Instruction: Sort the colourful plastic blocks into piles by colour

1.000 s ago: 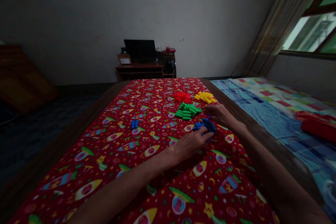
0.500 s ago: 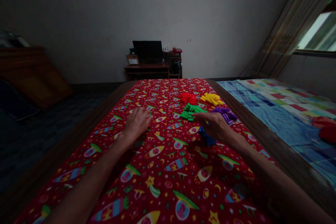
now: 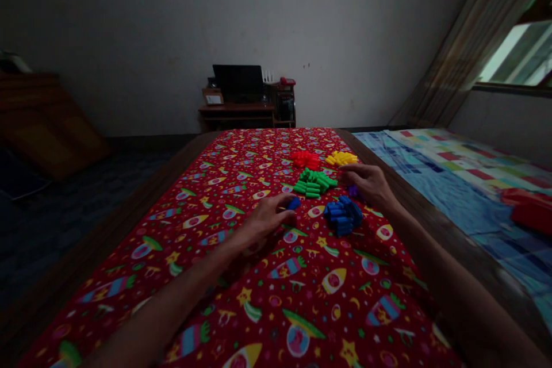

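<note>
My left hand (image 3: 269,215) is closed, its thumb and fingers around a small blue cylinder-shaped piece (image 3: 294,203). To its right lies a heap of blue pieces (image 3: 342,215) of similar shape. My right hand (image 3: 371,185) hovers over the purple pieces (image 3: 353,191), mostly hiding them. Its thumb and fingers are apart, and I see nothing between them. Left of that hand sits a pile of green pieces (image 3: 314,182). Farther back are red pieces (image 3: 305,160) and yellow pieces (image 3: 340,158).
A red cloth with rockets (image 3: 259,310) covers the long table, whose dark wooden edge (image 3: 435,236) shows on the right. Beyond its far end stands a desk with a monitor (image 3: 238,83). A bed with a checked cover (image 3: 478,167) lies to the right; a wooden cabinet (image 3: 47,121) is at left.
My left hand has moved right and now holds a blue piece. My right hand has gone from above the blue heap to the purple pieces, uncovering the blue ones.
</note>
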A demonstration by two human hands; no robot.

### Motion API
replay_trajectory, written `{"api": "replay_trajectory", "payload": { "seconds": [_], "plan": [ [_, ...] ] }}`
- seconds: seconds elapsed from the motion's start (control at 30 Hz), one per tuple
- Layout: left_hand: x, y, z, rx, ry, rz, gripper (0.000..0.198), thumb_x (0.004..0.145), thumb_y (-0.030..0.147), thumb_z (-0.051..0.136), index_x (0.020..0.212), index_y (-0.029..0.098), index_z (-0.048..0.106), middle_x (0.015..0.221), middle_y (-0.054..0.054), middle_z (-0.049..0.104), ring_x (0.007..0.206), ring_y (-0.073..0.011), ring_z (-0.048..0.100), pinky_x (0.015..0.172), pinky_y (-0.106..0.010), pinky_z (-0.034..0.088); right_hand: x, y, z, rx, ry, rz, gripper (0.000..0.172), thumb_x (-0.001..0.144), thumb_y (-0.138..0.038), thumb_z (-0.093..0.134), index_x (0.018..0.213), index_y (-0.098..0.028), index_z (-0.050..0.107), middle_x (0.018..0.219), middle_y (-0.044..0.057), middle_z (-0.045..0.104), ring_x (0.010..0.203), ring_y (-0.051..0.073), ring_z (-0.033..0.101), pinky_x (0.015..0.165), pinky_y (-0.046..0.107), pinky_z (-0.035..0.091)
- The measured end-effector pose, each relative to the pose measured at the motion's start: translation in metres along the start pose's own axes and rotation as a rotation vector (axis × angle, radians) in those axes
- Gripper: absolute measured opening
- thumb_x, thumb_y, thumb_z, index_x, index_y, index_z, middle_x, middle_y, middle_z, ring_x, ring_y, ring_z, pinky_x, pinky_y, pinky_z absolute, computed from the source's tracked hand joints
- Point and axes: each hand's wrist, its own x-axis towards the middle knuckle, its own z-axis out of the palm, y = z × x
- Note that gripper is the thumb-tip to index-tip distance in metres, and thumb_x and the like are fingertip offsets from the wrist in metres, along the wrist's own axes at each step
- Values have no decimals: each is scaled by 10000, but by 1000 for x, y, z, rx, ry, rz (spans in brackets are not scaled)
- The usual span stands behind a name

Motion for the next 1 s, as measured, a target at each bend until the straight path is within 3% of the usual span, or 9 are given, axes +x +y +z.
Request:
{"api": "replay_trajectory", "payload": {
  "seconds": [0.13,0.27,0.33,0.43,0.6,0.7,0.83,0.9,1.0],
  "plan": [
    [17,23,52,-35,25,115,225,835,215,586,1029,187,698,1045,-58,733,965,-214,676,894,-342,525,2,14,1,-115,-108,85,324,748,-312,519,913,-120,721,764,68,729,675,182,657,626,275,499],
    [27,18,81,-20,100,170,350,899,157,452,1204,181,621,1175,-83,688,1074,-211,641,967,-379,494,-1,15,-1,-424,-298,-3,305,828,-327,452,708,-138,658,565,6,571,551,137,521,556,248,386],
    [24,13,87,-31,82,229,426,937,183,379,1343,191,510,1295,-87,620,1174,-209,588,1030,-404,451,-3,16,-1,-520,-440,-36,361,882,-357,405,628,-160,569,533,-14,473,508,111,430,522,242,322],
    [10,8,93,-14,14,316,507,974,262,314,1478,202,304,1471,-85,445,1343,-207,427,1128,-409,350,-5,17,1,-527,-589,-72,385,931,-379,341,641,-179,497,577,-18,455,525,101,391,518,242,298],
    [-6,17,107,66,-68,350,582,993,329,249,1526,162,81,1594,-107,138,1460,-221,108,1199,-432,192,-6,19,3,-515,-638,-91,394,956,-395,315,659,-185,465,616,-11,482,542,94,382,531,241,322],
    [-4,23,112,47,-74,279,604,993,369,252,1524,167,47,1599,-110,120,1462,-227,39,1202,-451,163,-5,19,2,-519,-648,-71,405,961,-412,311,694,-177,503,640,3,521,555,99,410,543,242,351],
    [0,28,112,29,-67,214,667,976,465,300,1522,176,47,1596,-135,122,1461,-249,62,1194,-473,173,-6,14,-3,-482,-651,-67,425,966,-442,300,767,-169,558,698,26,572,616,128,478,598,261,410],
    [1,29,113,54,-86,232,831,905,582,424,1520,174,42,1593,-167,96,1460,-289,45,1183,-513,172,-7,11,-7,-458,-634,-83,439,964,-471,293,788,-179,570,712,27,583,645,143,497,629,273,434],
    [2,30,119,129,-101,278,1164,660,715,654,1514,171,79,1580,-227,71,1448,-380,9,1141,-621,166,-7,10,-9,-465,-634,-111,450,962,-478,290,813,-176,590,733,40,606,673,159,517,657,279,445]
  ]
}}
